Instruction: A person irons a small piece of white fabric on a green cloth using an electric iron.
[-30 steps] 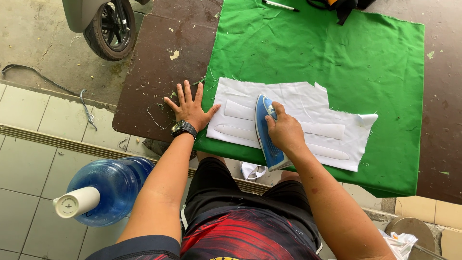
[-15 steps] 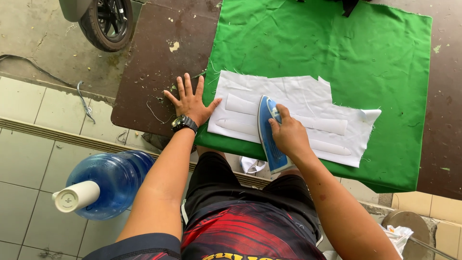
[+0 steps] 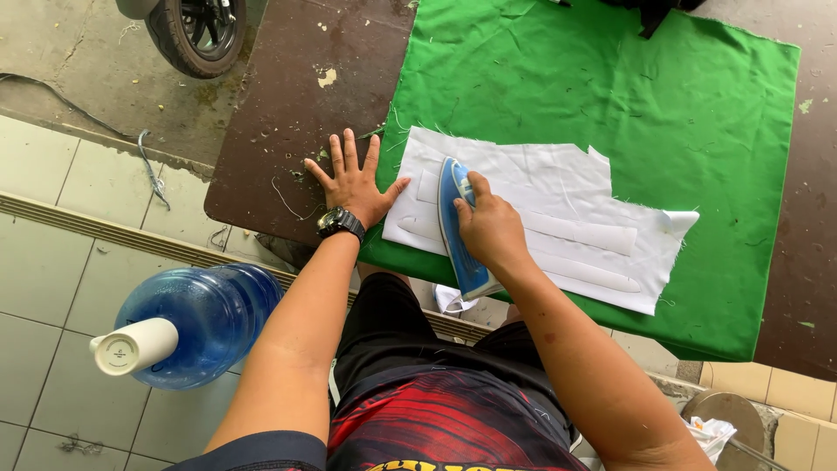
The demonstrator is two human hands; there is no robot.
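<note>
My right hand (image 3: pixel 490 224) grips the handle of a blue and white clothes iron (image 3: pixel 456 228), which rests flat on the left part of a white piece of fabric (image 3: pixel 567 222) with long folded strips on it. The fabric lies on a green cloth (image 3: pixel 610 96) spread over a dark brown table (image 3: pixel 296 96). My left hand (image 3: pixel 350 179) lies flat, fingers spread, on the bare table at the green cloth's left edge, the thumb touching the white fabric's corner. A black wristwatch (image 3: pixel 340 223) is on that wrist.
A big blue water bottle (image 3: pixel 196 323) with a white cap stands on the tiled floor at lower left. A scooter wheel (image 3: pixel 196 30) is at top left, a cable (image 3: pixel 148 161) runs along the floor, and a round metal thing (image 3: pixel 724 414) sits lower right.
The iron and my right hand have stayed at the white fabric's left end, shifting only slightly. My left hand keeps flat on the table. The view has moved a little.
</note>
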